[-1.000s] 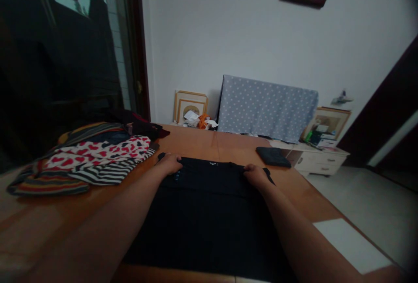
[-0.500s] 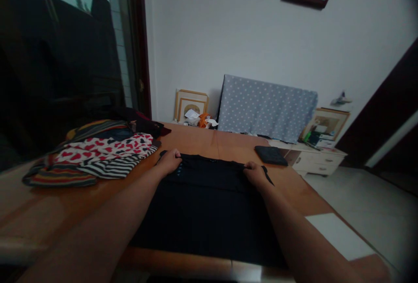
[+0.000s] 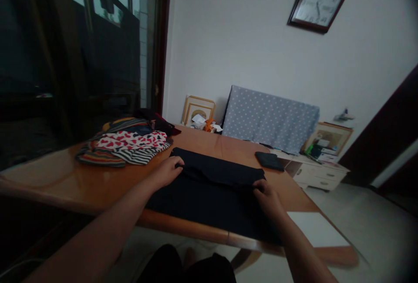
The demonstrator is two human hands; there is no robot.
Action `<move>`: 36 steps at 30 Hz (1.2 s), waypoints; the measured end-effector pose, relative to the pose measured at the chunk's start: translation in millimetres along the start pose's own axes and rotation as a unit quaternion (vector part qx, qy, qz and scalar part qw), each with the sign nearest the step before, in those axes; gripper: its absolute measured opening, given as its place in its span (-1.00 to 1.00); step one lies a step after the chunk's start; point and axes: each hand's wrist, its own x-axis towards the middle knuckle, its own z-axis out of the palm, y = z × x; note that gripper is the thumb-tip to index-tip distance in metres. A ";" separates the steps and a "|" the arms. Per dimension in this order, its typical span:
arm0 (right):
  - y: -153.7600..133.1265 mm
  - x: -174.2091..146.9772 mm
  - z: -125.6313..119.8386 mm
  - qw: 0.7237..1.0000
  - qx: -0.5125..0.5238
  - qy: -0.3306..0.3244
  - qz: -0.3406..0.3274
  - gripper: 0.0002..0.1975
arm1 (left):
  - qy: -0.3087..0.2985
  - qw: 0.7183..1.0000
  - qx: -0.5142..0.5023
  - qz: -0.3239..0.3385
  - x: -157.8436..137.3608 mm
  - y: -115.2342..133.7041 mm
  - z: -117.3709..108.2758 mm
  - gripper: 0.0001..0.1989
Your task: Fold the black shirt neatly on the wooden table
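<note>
A black garment [image 3: 212,196] lies spread on the brown wooden table [image 3: 65,178], its far part folded over toward me in a thick ridge. My left hand [image 3: 168,170] pinches the left end of that folded edge. My right hand [image 3: 267,193] grips the right end of the same edge. Both forearms reach forward across the table's near edge.
A pile of clothes [image 3: 130,143], with red hearts, black-and-white stripes and coloured stripes, sits at the table's far left. A small folded dark cloth [image 3: 269,161] lies at the far right, a white sheet [image 3: 316,228] near the right corner. Behind stand a dotted grey cover [image 3: 271,117], a white cabinet [image 3: 323,172] and a wall clock [image 3: 318,2].
Both hands have pulled the garment's far edge back toward me, folding it over. The view has backed away from the table and risen.
</note>
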 end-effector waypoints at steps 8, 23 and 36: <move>-6.1 -72.9 -21.0 0.994 -0.093 -0.054 -0.009 -0.74 | 0.009 1.000 0.014 0.009 -86.6 16.4 0.7 -0.84; 4.0 -112.2 -41.9 0.990 -0.136 -0.021 0.009 -0.73 | 0.031 0.991 0.120 -0.052 -115.9 37.8 -7.6 -0.74; 4.2 -111.7 -47.5 0.969 -0.245 0.005 0.044 -0.70 | -0.032 0.995 0.052 0.081 -102.0 63.4 29.8 -0.85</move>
